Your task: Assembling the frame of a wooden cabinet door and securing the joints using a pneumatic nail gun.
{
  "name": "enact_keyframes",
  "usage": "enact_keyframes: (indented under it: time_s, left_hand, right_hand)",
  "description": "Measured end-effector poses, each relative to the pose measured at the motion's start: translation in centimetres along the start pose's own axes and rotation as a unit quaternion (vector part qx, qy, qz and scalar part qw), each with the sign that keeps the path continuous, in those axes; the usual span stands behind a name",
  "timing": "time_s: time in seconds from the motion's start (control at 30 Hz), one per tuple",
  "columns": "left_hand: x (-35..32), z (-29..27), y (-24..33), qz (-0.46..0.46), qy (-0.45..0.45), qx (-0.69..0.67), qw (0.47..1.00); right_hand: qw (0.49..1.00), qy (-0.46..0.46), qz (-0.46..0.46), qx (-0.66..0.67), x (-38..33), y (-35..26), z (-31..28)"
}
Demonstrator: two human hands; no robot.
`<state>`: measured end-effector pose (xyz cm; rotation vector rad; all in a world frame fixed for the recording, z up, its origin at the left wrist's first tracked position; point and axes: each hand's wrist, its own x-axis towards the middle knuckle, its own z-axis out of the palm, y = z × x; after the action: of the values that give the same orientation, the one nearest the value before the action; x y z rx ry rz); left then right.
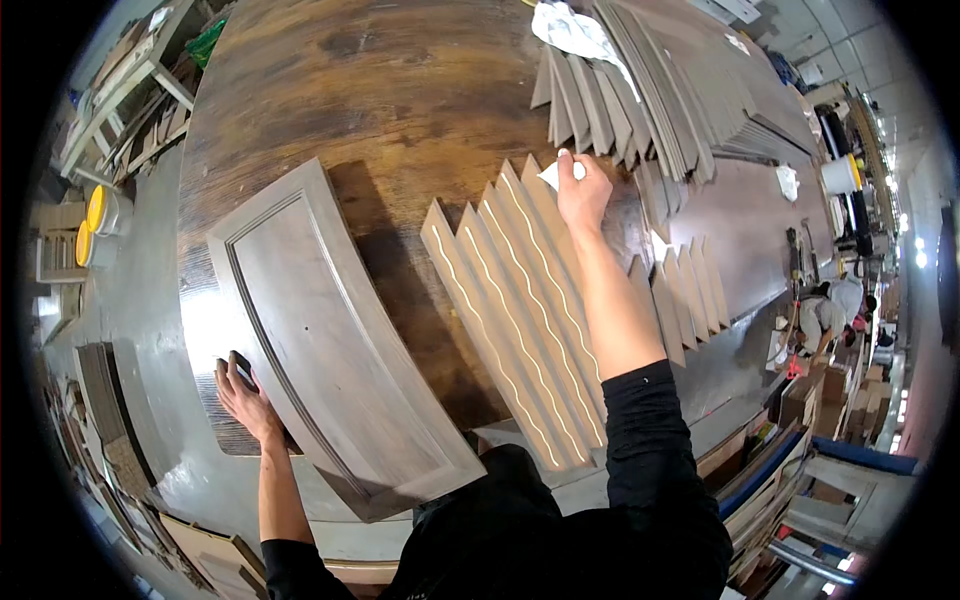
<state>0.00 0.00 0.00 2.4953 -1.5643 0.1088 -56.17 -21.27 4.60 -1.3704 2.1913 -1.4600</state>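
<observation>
My right hand is closed round a small white glue bottle, mostly covered by my fingers, over the far end of several grey-brown wood strips. The strips lie side by side with staggered pointed ends, and wavy cream-coloured glue lines run along them. My left hand is at the table's near left edge, its fingers curled round a small black object whose kind I cannot make out. Between my hands a grey panelled cabinet door lies slantwise, its near end reaching past the table edge.
A brown-stained wooden table carries everything. Stacked grey boards with a white cloth on top stand at the far right. More strips lie right of my forearm. Yellow-lidded buckets stand on the left; another person is at far right.
</observation>
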Motion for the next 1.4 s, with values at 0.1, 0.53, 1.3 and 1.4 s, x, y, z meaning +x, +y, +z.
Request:
enact_keyframes:
  time_s: [0.1,0.53,1.3,1.4]
  left_hand:
    - [-0.5,-0.3,0.2,0.004,0.003,-0.005,1.0]
    - [0.7,-0.1,0.3,0.015,0.008,-0.023,1.0]
    - [0.8,0.7,-0.5,0.026,-0.013,-0.055,0.998]
    - [1.4,1.7,-1.9,0.034,0.01,-0.037,0.999]
  right_hand:
    - [0.999,0.011,-0.023,-0.027,0.9,0.0,1.1]
    - [0.997,-0.039,0.015,-0.068,-2.2,0.7,-3.1]
    - [0.986,0.007,0.107,-0.13,-18.8,5.5,-22.4]
    - [0.983,0.021,0.115,-0.142,-20.5,5.8,-24.4]
